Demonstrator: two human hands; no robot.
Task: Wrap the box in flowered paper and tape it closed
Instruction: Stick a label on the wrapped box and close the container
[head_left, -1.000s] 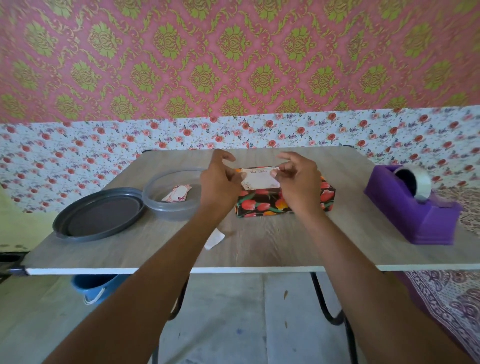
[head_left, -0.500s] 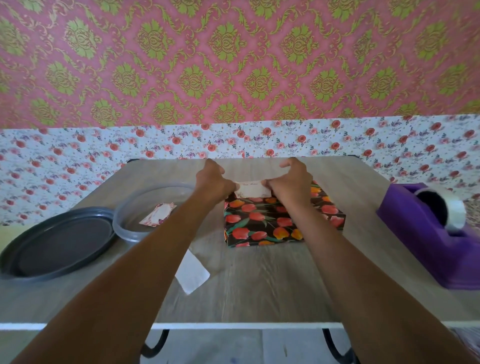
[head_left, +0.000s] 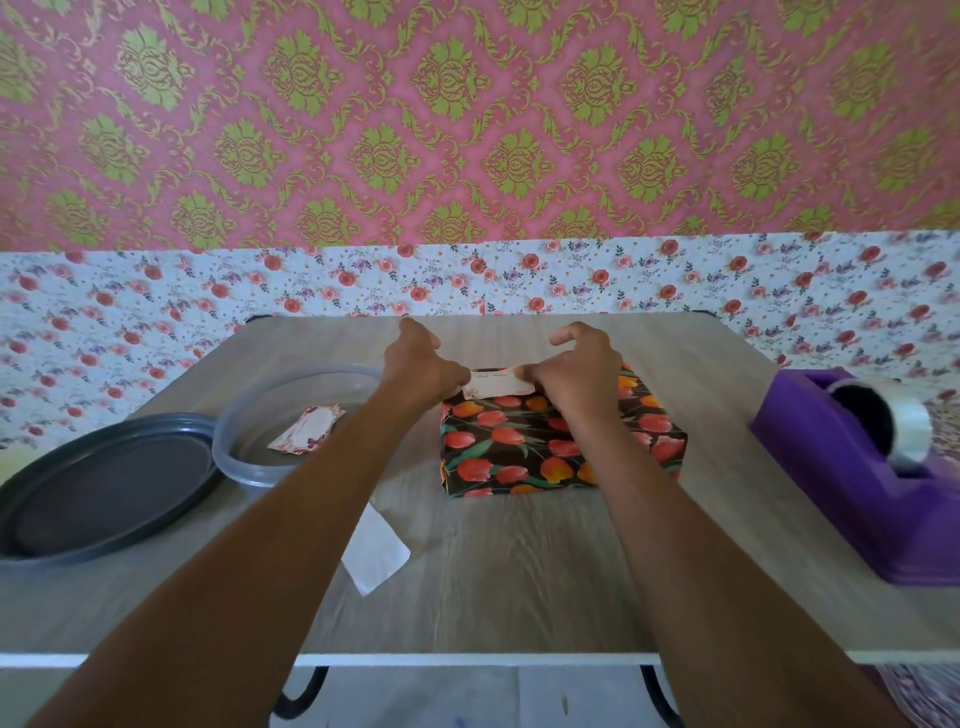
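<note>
Box (head_left: 524, 449): one, lying flat at the middle of the bench (head_left: 519, 597), turned slightly so its right end sits nearer.
Box covering: wrapped all over in dark paper printed with red and orange tulips and green leaves; top and near side show, with folded edges at the near left corner.
Hands: two, both reaching in from the near edge, meeting over the far left part of the box top.
Left hand (head_left: 415, 364): pinches the left end of the small card (head_left: 498, 385).
Right hand (head_left: 582, 376): pinches the right end of the same card, index finger raised and curved.
Small card: one held, pale with a printed line of text too small to read; whether it touches the paper cannot be told.
Second card (head_left: 307, 428): one, floral-edged, lying inside the clear round tub (head_left: 249, 470), left of the box.
Grey lid (head_left: 104, 483): one, just left of the tub, its rim under the tub's edge.
White slip (head_left: 376, 551): one, on the bench near the left forearm.
Tape dispenser (head_left: 831, 488): one, purple, at the right edge, carrying one tape roll (head_left: 909, 431).
</note>
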